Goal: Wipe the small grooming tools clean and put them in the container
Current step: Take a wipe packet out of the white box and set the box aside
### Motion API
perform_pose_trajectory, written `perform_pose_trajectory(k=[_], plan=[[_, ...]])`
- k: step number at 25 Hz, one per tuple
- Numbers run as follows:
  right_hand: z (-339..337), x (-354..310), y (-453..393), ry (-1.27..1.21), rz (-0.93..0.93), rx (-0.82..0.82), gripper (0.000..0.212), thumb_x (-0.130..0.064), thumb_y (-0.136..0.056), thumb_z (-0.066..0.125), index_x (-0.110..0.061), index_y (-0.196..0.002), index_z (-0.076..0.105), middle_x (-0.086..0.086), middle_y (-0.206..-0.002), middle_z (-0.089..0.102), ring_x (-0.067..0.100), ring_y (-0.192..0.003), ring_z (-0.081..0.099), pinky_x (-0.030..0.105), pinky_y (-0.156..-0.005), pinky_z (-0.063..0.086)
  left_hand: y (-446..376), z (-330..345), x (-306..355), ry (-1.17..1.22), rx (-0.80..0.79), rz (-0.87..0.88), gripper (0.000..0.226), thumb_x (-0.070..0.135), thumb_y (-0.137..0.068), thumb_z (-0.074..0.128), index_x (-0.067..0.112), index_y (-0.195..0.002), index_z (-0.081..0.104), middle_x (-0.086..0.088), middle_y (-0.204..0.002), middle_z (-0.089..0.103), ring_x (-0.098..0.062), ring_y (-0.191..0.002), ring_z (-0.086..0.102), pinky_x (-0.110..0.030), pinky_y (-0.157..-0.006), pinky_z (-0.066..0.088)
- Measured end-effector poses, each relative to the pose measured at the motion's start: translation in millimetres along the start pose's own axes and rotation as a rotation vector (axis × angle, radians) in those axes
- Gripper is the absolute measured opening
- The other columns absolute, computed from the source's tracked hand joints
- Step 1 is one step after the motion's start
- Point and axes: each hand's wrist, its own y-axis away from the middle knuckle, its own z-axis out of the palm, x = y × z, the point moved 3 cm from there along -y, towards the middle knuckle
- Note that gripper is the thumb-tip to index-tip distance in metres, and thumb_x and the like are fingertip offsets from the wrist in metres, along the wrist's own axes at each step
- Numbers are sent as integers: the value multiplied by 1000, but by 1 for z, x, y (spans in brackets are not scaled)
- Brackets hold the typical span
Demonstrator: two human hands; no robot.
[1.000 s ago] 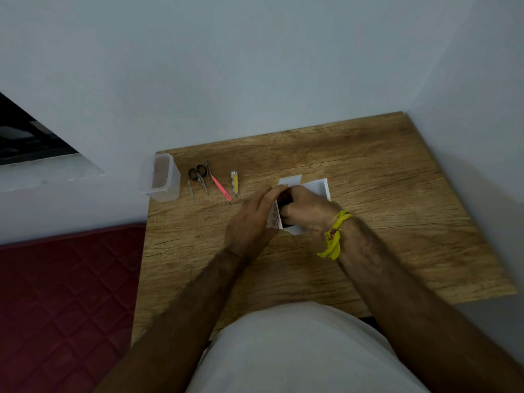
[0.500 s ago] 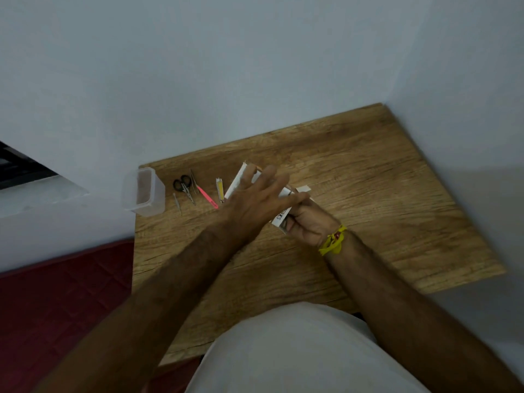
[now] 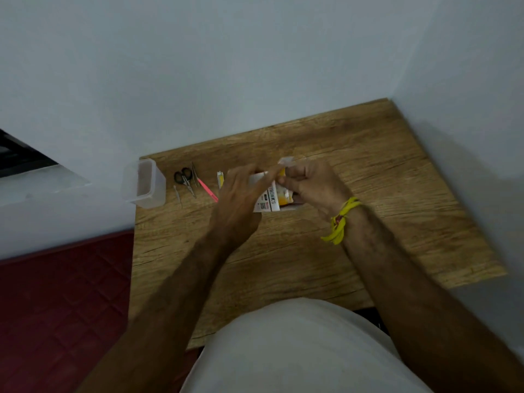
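Container point(image 3: 147, 184) stands open beside scissors point(image 3: 184, 180); both hands grip packet point(image 3: 269, 198).

— Only one view: worn on the head, high over the brown wood-grain counter point(image 3: 368, 177), looking forward and down.

— Near?

— Close enough for both forearms to run in from the bottom edge, hands meeting mid-frame. Wide-angle, so also taking in the pale blue-grey wall point(image 3: 226, 66) behind and the dark red quilted mattress point(image 3: 56, 307) lower left.

— Overlap?

— None; no second view.
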Motion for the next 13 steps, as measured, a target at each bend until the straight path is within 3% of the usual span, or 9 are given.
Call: perform_pose_trajectory(k=[3, 6, 9, 11, 13], plan=[[-11, -9, 0, 23, 24, 51, 11, -9, -92, 74, -2, -100, 77, 16, -94, 77, 27, -86, 75, 51, -85, 61, 9, 10, -5, 279, 115, -237, 101, 6, -75, 78, 29, -158, 24, -7, -140, 41, -21, -127, 37, -41, -102, 45], [-12, -16, 2, 108, -27, 125, 2, -11, -89, 77, -10, -89, 77, 12, -91, 77, 25, -86, 75, 49, -81, 62, 13, 13, 7, 359, 185, -254, 99, 8, -75, 78, 26, -157, 26, -4, -138, 42, -20, -124, 39, -37, -102, 41], [-8, -16, 6, 176, -26, 151, 7, -14, -91, 75, -15, -83, 75, 11, -91, 77, 24, -82, 75, 47, -70, 64, 15, 19, 13, 393, 210, -258, 102, 5, -73, 79, 28, -156, 25, -2, -137, 43, -19, -125, 41, -37, -103, 41], [-11, -19, 11, 188, -41, 165, 6, -14, -93, 73, -14, -87, 72, 8, -98, 75, 21, -81, 74, 36, -57, 62, 16, 23, 14, 408, 221, -271, 101, 6, -72, 80, 26, -155, 26, -4, -138, 44, -21, -126, 43, -39, -104, 42], [-16, -23, 16, 206, -44, 186, 8, -13, -94, 72, -16, -88, 67, 5, -100, 71, 19, -82, 72, 27, -49, 56, 17, 27, 11, 448, 227, -318, 99, 10, -73, 81, 23, -156, 27, -5, -141, 45, -21, -129, 43, -31, -107, 39]])
